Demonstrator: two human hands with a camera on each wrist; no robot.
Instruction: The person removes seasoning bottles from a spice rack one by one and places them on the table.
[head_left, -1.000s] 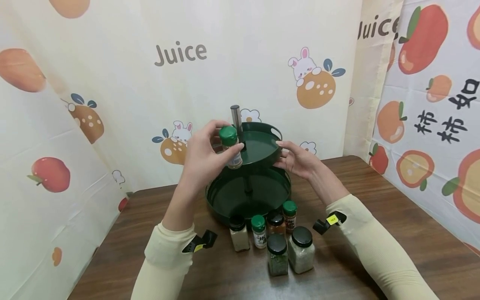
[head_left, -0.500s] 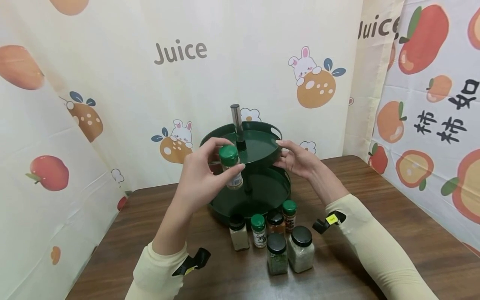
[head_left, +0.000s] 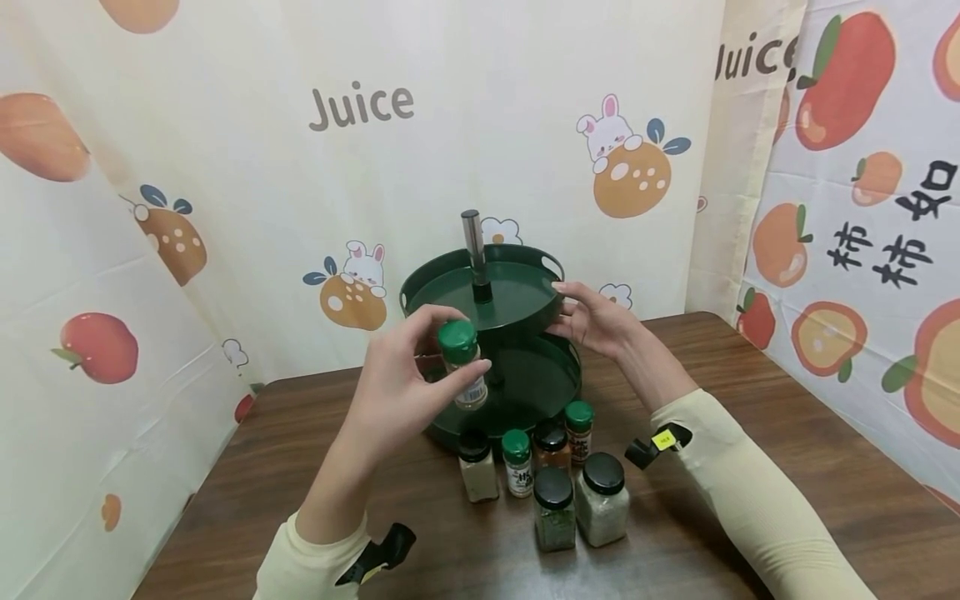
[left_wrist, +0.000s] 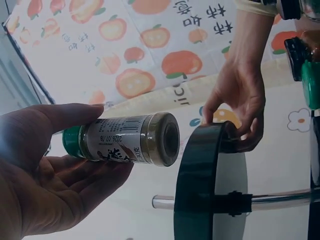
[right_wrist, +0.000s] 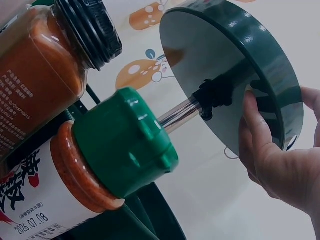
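Observation:
My left hand [head_left: 393, 387] pinches a small spice jar [head_left: 472, 394] with a green cap between thumb and fingers. The jar is upright in front of a dark green two-tier rack, below the upper tray's [head_left: 521, 296] near edge, and overlaps the lower tray [head_left: 540, 383] in the head view. A printed label and the jar's base show in the left wrist view. On the rack's right side my right hand [head_left: 600, 321] grips the upper tray's rim, thumb on top and fingers underneath. A metal post [head_left: 472, 237] rises through the tray's middle.
Several spice jars stand close before the rack: a beige one [head_left: 480, 482], a green-capped one [head_left: 520, 479], an orange-brown one [head_left: 553, 458], another green-capped one [head_left: 581, 446], a dark herb jar [head_left: 556, 529] and a pale wide jar [head_left: 604, 515]. Printed curtains surround the wooden table [head_left: 300, 475].
My left hand has lowered the spice jar from in front of the upper tray to the level of the lower tray. My right hand has stayed on the upper tray's rim.

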